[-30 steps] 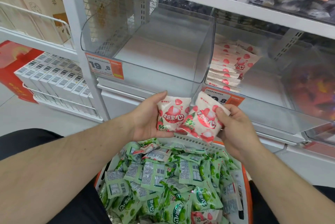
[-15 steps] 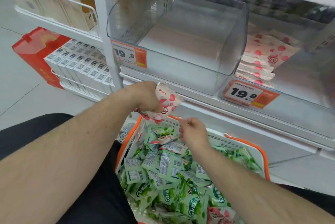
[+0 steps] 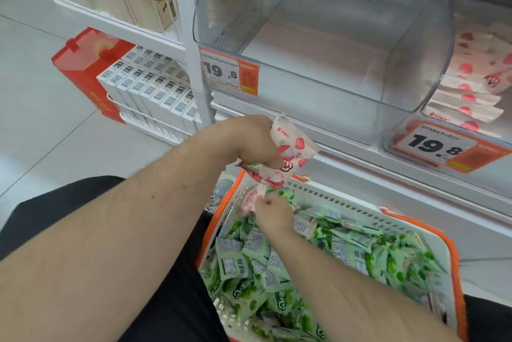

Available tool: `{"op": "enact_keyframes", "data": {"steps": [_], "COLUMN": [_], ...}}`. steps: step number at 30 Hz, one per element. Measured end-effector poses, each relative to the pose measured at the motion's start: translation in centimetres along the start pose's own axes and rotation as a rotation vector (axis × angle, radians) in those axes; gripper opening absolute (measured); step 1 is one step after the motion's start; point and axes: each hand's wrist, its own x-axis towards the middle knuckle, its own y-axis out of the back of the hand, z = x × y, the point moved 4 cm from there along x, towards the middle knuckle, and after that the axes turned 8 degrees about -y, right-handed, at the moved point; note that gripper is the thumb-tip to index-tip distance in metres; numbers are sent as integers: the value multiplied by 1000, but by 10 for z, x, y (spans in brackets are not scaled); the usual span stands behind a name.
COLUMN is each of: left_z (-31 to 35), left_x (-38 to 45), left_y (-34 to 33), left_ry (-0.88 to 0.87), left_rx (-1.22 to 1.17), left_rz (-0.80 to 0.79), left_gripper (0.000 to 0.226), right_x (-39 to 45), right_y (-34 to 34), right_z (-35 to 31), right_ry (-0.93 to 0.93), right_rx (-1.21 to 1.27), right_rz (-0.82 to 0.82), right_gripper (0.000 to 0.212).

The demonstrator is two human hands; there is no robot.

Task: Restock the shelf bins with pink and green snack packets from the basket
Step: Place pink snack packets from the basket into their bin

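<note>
Two hands are busy. Your left hand (image 3: pixel 249 145) curls tight around pink snack packets (image 3: pixel 288 152) above the basket (image 3: pixel 454 267). Your right hand (image 3: pixel 273 213) pinches another pink packet (image 3: pixel 250 199) in the basket, on top of the green snack packets (image 3: pixel 388 258).

A shop: price tags (image 3: pixel 229 71) on stocked shelf bins (image 3: pixel 332 37)

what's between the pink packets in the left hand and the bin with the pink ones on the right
Nothing visible blocks the way. The left hand holds pink packets just below the shelf edge, and the pink-stocked bin sits up to the right with its top open. The clear empty bin stands beside that route.
</note>
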Motion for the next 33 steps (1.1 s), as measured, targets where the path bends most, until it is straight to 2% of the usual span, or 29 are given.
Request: {"op": "enact_keyframes", "data": {"steps": [2,4,5,7,8,9,11,14,17,21,23,26,29,31,33], "left_z": [0,2,5,10,12,15,21,27,32,45,52,66,87,102,117], "left_x": [0,0,-1,-2,-3,-6,-11,-15,-14,-14,-14,-15,-20,-21,-20], "left_y": [0,-3,-6,-15,-19,-22,-27,-29,-35,-42,-41,-40,-42,-45,-49], "left_ry": [-18,-40,-59,-104,-134,-174,-261,-336,-358,-397,-418,-448,-493,-512,-507], "left_rx": [-55,-103,-128,-196,-228,-241,-215,-197,-254,-427,-521,-719,-838,-833,-835], "left_rz": [-48,-117,-168,-284,-344,-412,-525,-583,-562,-511,-426,-308,-232,-182,-129], "left_gripper": [40,40,37,30,27,27,32,41,45,39,39,41,40,46,59], "right_x": [-2,-9,-14,-24,-31,-36,-48,-65,-72,-81,-86,-96,-104,-113,-120], "right_y": [34,67,84,115,128,139,157,178,189,198,208,222,234,240,249], "right_z": [3,1,-2,-10,-15,-19,-29,-42,-49,-57,-55,-48,-41,-42,-47], "right_ry": [-35,-96,-92,-59,-43,-19,34,109,185,243,247,287,344,370,413], "right_rx": [223,485,562,619,628,630,623,657,632,578,634,771,593,471,413], "right_rz": [-29,-136,-184,-211,-215,-220,-225,-219,-234,-217,-209,-256,-165,-101,-71], "right_gripper": [31,18,18,14,4,8,11,5,16,21,28,26,70,75,66]}}
